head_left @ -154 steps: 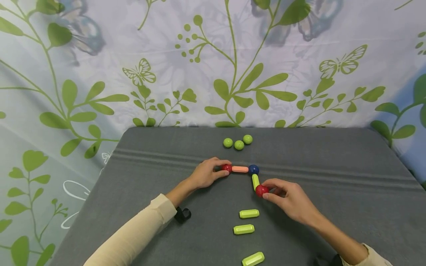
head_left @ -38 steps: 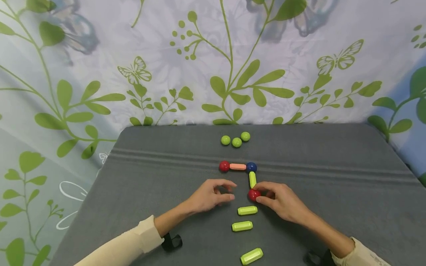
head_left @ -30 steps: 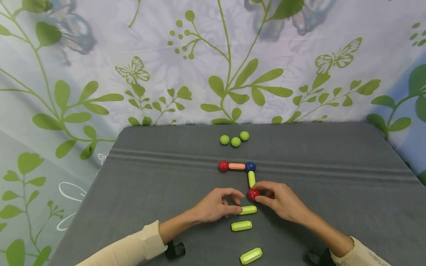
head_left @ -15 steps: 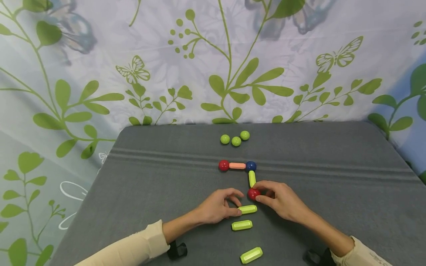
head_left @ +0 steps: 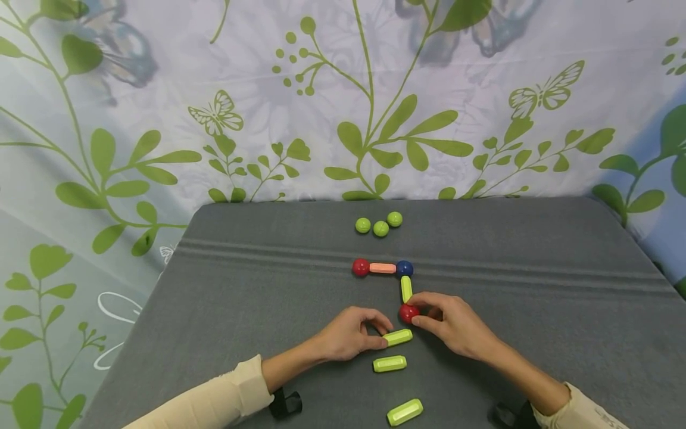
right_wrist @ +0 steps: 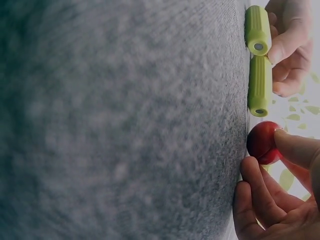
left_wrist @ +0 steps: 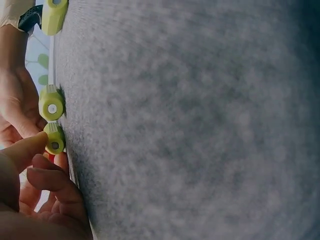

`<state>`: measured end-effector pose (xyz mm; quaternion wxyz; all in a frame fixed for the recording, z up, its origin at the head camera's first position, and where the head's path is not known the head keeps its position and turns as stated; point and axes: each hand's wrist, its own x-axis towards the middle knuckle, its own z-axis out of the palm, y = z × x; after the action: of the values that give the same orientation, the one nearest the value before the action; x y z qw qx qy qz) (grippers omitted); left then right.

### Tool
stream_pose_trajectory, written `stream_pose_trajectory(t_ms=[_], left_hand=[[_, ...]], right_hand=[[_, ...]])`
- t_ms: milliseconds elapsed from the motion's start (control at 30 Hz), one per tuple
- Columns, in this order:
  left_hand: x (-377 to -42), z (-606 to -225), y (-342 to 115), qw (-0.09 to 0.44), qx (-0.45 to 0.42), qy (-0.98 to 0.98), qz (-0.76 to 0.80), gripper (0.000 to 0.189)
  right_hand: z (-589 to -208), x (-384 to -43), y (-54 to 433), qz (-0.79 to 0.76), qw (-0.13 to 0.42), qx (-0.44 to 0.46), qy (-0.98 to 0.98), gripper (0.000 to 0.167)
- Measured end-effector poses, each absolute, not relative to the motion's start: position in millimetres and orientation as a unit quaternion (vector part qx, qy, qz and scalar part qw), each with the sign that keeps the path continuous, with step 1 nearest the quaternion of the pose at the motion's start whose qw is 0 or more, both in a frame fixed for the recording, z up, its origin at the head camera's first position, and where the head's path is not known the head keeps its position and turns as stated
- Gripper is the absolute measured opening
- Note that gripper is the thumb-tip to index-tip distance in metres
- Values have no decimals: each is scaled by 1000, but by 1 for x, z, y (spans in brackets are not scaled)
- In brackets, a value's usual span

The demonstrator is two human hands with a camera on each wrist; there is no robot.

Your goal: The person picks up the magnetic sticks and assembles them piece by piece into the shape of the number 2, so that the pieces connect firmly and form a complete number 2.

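Now, with twelve o'clock pointing away from the person, a near red ball (head_left: pixel 409 313) is sitting toward the near half of a gray table (head_left: pixel 257 280), and the right hand (head_left: pixel 452 325), lying on its three-o'clock side, is gripping it between thumb and fingers. At the ball's seven o'clock, just beside it, a slightly tilted green rod (head_left: pixel 399 337) is lying with its nine-o'clock end in the left hand (head_left: pixel 348 335), whose thumb and index finger are pinching it; the left wrist view is showing a small gray disc set in that end. Straight up at the near red ball's twelve o'clock, a linked green rod (head_left: pixel 406 287) is running to a blue ball (head_left: pixel 404 269); a fingertip is partly covering its lower end. From the blue ball, an orange rod (head_left: pixel 383 268) is extending toward nine o'clock and touching a far red ball (head_left: pixel 361 267). Two loose green rods (head_left: pixel 389 364) are lying nearer the person, around six to seven o'clock. Three green balls (head_left: pixel 380 229) are clustering at the blue ball's eleven o'clock. Beyond the table, a leaf-and-butterfly cloth (head_left: pixel 300 125) is hanging.
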<state>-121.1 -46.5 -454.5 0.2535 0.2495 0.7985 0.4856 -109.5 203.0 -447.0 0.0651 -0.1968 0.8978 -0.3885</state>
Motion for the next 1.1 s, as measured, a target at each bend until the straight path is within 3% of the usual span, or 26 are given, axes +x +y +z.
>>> stream_pose_trajectory(t_ms=[733, 1100], left_hand=[[-119, -457, -45, 233, 270, 804, 476, 12], [-137, -445, -60, 210, 252, 817, 474, 11]], right_hand=[[-448, -108, 205, -394, 69, -192, 896, 24], [-446, -110, 203, -397, 65, -200, 894, 24]])
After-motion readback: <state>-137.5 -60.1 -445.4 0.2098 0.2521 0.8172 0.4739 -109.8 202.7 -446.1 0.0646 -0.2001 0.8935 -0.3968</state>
